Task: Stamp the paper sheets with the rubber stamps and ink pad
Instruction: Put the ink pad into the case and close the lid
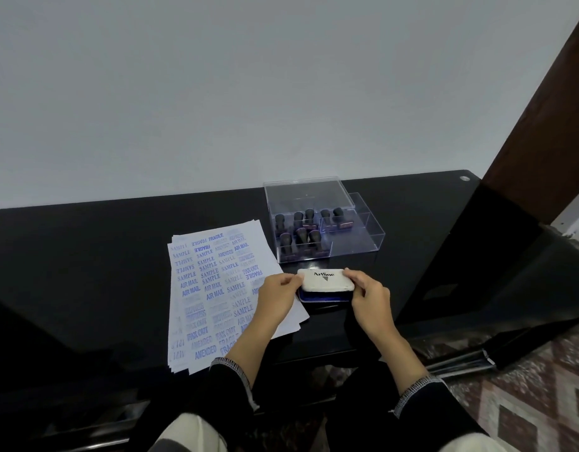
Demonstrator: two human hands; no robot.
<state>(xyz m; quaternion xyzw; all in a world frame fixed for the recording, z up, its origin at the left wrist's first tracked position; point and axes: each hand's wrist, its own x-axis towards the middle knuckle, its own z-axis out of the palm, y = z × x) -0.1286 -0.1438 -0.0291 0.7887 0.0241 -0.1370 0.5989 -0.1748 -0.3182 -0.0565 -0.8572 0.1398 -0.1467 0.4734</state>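
The white lid (325, 279) of the ink pad (324, 293) is pinched at its two short ends, by the fingertips of the left hand (276, 290) and of the right hand (366, 293), and is tilted above the blue base. Light, stiff, smooth plastic is judged; the end edges seem the surest hold, away from the wet ink. Under the left hand the stamped paper sheets (210, 288) are fanned. Beyond the fingers, the rubber stamps (301, 228) stand in a clear box (356, 243).

free: table (86, 256) left | blocked: stamp box (320, 233) behind ink pad (325, 283)
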